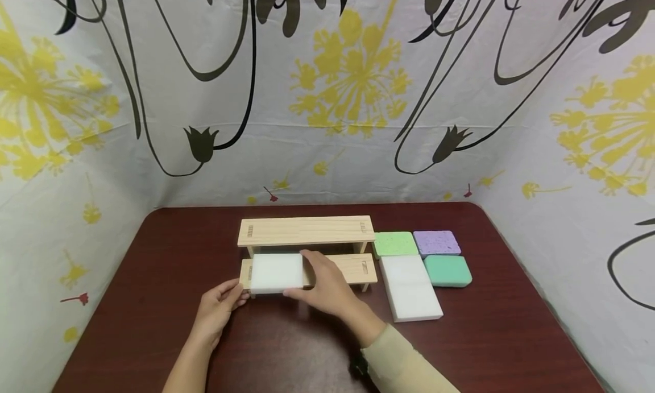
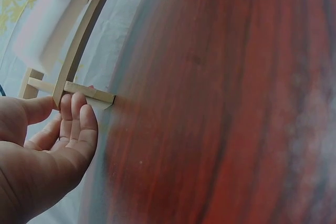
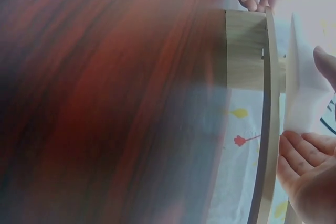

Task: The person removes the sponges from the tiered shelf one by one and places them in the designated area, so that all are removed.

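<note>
A white sponge (image 1: 277, 273) lies on the left part of the low front wooden rack (image 1: 353, 268). My right hand (image 1: 327, 285) grips its right side, thumb at the front edge and fingers at the back. In the right wrist view the same white sponge (image 3: 307, 90) stands between thumb and fingers, just over the rack's board (image 3: 270, 114). With thumb and fingertips, my left hand (image 1: 220, 307) pinches the left end of the front rack. The left wrist view shows that hand (image 2: 52, 150) at the board's end, beside a wooden leg (image 2: 90, 92).
Behind stands a second, taller wooden rack (image 1: 307, 231). Right of the racks lie a light green sponge (image 1: 396, 244), a purple sponge (image 1: 437, 242), a teal sponge (image 1: 448, 271) and a longer white sponge (image 1: 411, 289). A patterned cloth (image 1: 348, 171) surrounds the dark red table (image 1: 276, 353).
</note>
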`<state>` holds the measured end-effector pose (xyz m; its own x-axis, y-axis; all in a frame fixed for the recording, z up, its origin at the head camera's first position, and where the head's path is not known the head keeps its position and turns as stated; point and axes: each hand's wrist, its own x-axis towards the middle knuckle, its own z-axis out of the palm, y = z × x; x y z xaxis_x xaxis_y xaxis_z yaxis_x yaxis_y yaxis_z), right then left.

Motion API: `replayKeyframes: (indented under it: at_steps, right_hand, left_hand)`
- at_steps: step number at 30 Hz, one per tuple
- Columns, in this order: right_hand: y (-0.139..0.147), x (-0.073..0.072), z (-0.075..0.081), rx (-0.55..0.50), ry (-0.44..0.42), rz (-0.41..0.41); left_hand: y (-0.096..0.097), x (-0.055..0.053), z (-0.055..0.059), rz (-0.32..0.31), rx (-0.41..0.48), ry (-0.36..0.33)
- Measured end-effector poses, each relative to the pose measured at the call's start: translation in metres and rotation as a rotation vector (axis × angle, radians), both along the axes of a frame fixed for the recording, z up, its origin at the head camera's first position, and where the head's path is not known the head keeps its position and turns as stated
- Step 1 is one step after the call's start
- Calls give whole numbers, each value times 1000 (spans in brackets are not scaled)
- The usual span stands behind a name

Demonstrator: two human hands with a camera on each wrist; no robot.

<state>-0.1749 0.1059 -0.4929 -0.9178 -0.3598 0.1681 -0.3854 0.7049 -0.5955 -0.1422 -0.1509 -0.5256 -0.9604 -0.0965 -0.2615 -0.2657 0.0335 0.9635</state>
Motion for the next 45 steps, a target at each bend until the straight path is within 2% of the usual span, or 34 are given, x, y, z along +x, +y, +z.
replayKeyframes:
  at_steps: [12, 20, 33, 45]
  right_hand:
    - [17, 1, 3, -21, 41, -4]
    - [27, 4, 4, -34, 32, -11]
    - [53, 6, -2, -51, 26, -81]
    - [65, 9, 0, -57, 35, -94]
  left_hand:
    - [0, -1, 1, 6, 7, -7]
    - [1, -1, 0, 6, 6, -1]
    - [0, -1, 0, -9, -11, -10]
    - [1, -1, 1, -7, -17, -9]
